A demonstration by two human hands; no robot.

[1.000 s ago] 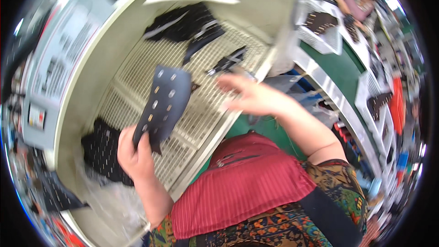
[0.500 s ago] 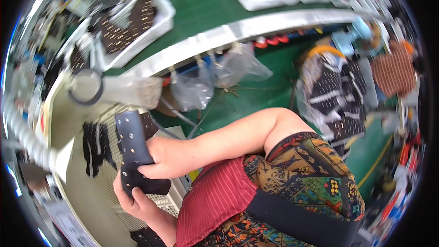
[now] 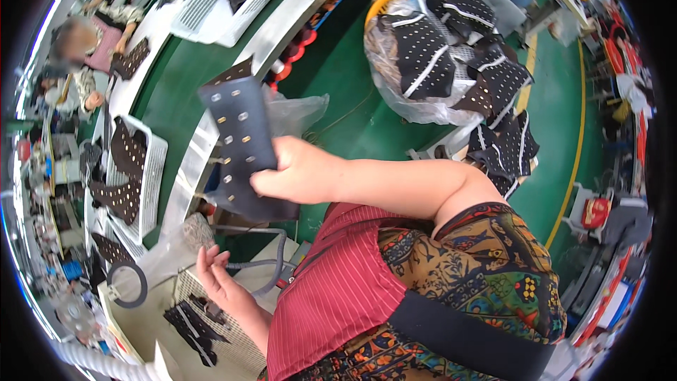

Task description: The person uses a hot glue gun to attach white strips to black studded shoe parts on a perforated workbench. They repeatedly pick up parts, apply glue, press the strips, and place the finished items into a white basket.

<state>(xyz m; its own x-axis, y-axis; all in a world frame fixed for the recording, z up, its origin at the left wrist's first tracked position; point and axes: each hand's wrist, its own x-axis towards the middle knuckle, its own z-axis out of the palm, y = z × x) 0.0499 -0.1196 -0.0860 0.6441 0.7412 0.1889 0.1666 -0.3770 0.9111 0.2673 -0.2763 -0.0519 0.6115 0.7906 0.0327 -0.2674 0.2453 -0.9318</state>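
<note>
My right hand grips a dark, leather-like panel by its edge, thumb on top. Rows of small shiny metal eyelets or studs run along the panel, and it is held up off any surface. My left hand, fingers spread and holding nothing, is lower down, above the edge of a cream-coloured tray. Inside that tray lies a black dotted piece with a pale strip, close to my left hand.
White baskets with dark dotted pieces stand along a green-topped bench with a metal edge. A plastic-lined yellow-rimmed tub overflows with similar pieces. Beside the tray are a grey hose and a ringed magnifier. Other people sit across the bench.
My left hand has let go of the panel and opened. My right hand has carried the panel up and away from the tray. The whole view has swung round.
</note>
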